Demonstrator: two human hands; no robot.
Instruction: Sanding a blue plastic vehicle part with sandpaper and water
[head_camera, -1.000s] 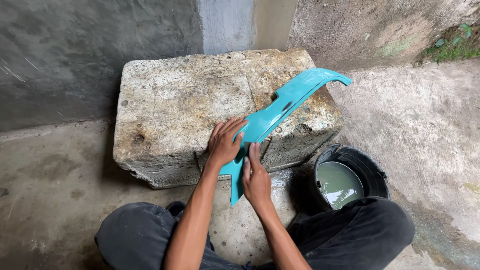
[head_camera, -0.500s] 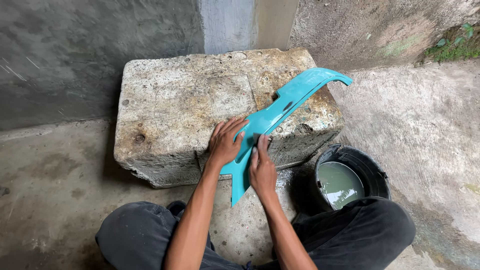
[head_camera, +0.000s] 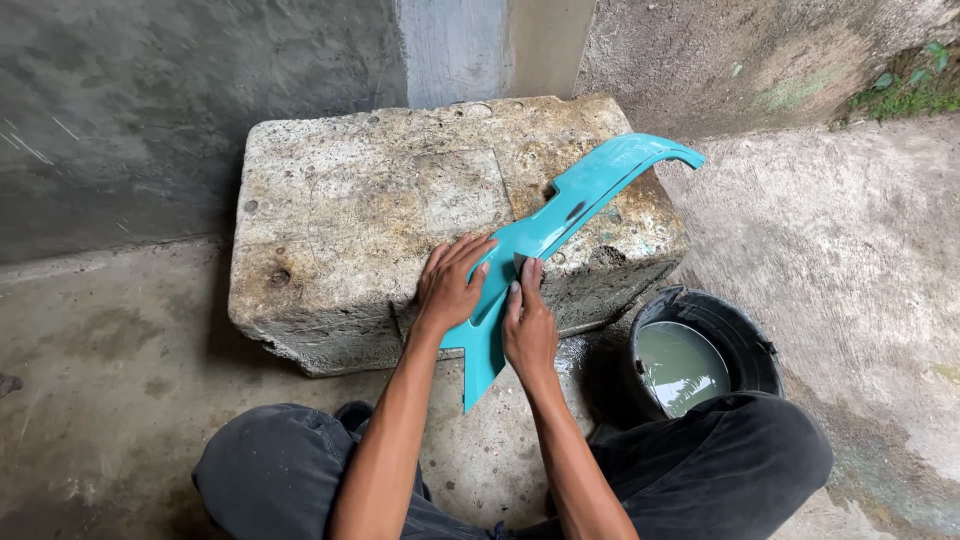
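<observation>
Pressing: our left hand (head_camera: 452, 285) lies flat, released, on the teal plastic panel (head_camera: 560, 225).
Rubbing: our right hand (head_camera: 527, 325) pins something small against it.
Support: concrete block (head_camera: 350, 210).
Nearby: black water bucket (head_camera: 745, 340).

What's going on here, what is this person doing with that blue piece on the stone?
A person sits on the ground with a long turquoise plastic panel laid across a rough concrete block. The left hand presses flat on the panel's near end, and the right hand lies flat on the panel beside it, fingers pointing up along it. A black bucket of cloudy water stands to the right.
</observation>
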